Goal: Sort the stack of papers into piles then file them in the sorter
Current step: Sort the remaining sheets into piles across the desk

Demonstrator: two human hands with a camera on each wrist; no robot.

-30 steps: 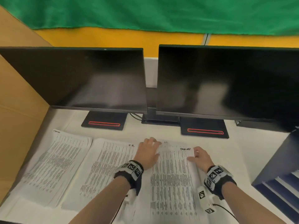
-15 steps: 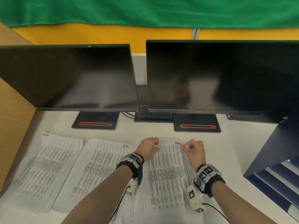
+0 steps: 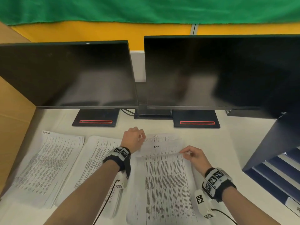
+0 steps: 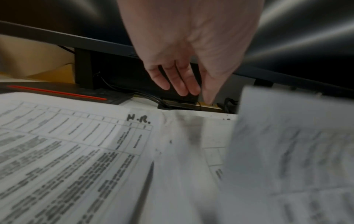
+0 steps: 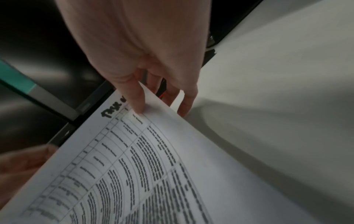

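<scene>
A stack of printed papers [image 3: 162,142] lies on the white desk in front of me. My right hand [image 3: 183,153] pinches the far right corner of its top sheet [image 3: 165,184], thumb on top and fingers below; the right wrist view shows this grip [image 5: 151,109] on the sheet [image 5: 153,166]. The sheet's far edge is lifted and drawn toward me, baring the sheet under it. My left hand [image 3: 141,137] hovers at the stack's far left corner with relaxed fingers [image 4: 184,89] that hold nothing. A pile marked H.R. [image 4: 76,151] lies left of the stack.
Another sorted pile [image 3: 48,168] lies at the far left, beside the H.R. pile [image 3: 97,159]. The dark blue sorter [image 3: 276,159] stands at the right edge. Two black monitors [image 3: 73,75] on stands with cables line the back. A cardboard wall [image 3: 13,119] closes the left.
My right hand has taken the top sheet's far right corner and pulled it back toward me, uncovering the sheet below. My left hand has lifted off the stack's far left corner.
</scene>
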